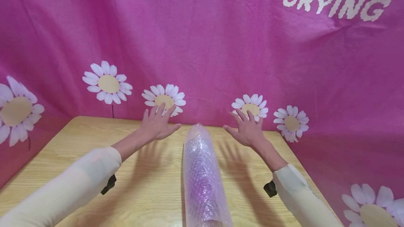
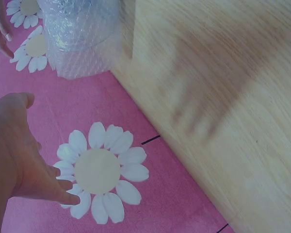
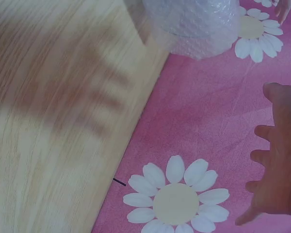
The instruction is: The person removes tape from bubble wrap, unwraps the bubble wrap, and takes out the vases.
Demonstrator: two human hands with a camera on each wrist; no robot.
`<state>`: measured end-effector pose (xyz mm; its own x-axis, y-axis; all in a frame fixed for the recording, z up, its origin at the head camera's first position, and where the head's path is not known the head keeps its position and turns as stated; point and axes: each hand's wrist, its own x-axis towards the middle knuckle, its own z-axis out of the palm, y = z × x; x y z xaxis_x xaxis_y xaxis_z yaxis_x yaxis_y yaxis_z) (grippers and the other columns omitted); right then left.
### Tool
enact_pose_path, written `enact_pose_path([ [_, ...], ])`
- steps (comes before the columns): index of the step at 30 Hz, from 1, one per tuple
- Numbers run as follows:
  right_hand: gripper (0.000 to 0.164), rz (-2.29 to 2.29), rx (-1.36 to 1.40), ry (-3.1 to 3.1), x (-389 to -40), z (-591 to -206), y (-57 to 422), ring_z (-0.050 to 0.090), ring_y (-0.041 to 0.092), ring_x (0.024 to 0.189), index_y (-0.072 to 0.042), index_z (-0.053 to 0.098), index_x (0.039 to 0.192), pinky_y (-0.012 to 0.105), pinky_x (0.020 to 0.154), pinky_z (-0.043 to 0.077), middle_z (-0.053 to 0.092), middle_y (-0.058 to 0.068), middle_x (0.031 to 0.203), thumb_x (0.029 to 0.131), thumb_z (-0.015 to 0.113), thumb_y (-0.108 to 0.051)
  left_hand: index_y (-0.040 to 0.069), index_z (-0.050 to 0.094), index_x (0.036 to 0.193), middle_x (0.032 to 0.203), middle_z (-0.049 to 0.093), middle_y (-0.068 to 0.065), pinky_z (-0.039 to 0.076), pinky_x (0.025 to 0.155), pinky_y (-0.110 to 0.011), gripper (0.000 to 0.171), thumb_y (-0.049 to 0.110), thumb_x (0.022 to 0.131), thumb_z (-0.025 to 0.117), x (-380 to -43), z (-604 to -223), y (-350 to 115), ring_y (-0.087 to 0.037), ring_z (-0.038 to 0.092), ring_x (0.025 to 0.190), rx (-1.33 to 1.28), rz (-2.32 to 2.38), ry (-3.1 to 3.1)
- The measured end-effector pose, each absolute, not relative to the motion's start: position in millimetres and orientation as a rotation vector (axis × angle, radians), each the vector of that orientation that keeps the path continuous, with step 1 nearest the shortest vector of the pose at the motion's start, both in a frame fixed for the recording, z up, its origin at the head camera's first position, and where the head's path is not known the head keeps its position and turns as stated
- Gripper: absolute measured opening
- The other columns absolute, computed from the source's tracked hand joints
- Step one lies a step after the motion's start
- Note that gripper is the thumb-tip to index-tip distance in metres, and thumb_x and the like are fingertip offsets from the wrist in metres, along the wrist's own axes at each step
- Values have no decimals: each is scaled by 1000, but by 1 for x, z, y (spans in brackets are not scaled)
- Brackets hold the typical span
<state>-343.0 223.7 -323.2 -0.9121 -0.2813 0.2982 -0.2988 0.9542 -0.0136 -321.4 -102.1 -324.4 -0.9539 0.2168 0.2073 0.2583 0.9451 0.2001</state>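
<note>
A long purple roll wrapped in bubble wrap (image 1: 203, 178) lies on the wooden table, stretching from the near edge toward the back. My left hand (image 1: 156, 123) hovers above the table on its left, fingers spread and holding nothing. On the other side, my right hand (image 1: 247, 128) is likewise raised with spread fingers, apart from the roll. Both wrist views show the far end of the bubble-wrapped roll (image 2: 85, 41) (image 3: 194, 29), with the left hand (image 2: 24, 150) and the right hand (image 3: 281, 150) clear of it. What the wrap covers is not distinct.
The wooden table (image 1: 151, 185) meets a pink cloth backdrop (image 1: 202, 45) at its back edge and sides. White daisies (image 1: 108, 84) and the lettering "CRYING" (image 1: 336, 4) decorate the cloth. Each sleeve has a dark wrist device (image 1: 109, 185) beneath it.
</note>
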Motion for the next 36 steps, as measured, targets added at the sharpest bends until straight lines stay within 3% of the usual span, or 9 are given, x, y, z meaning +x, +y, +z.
enact_pose_path([
  [16, 68, 67, 494, -2794, -335, -320, 221, 17, 40, 132, -25, 38, 140, 73, 95, 7, 29, 5, 147, 84, 44, -64, 20, 26, 145, 145, 22, -18, 16, 101, -63, 76, 58, 84, 48, -311, -331, -98, -39, 22, 129, -401, -387, -2880],
  [36, 58, 92, 654, -2749, -319, -330, 218, 27, 40, 128, -21, 49, 131, 66, 95, 25, 36, 6, 142, 85, 51, -56, 16, 32, 144, 139, 34, -19, 31, 95, -59, 75, 56, 83, 52, -295, -340, -89, -41, 37, 120, -531, -384, -2813],
])
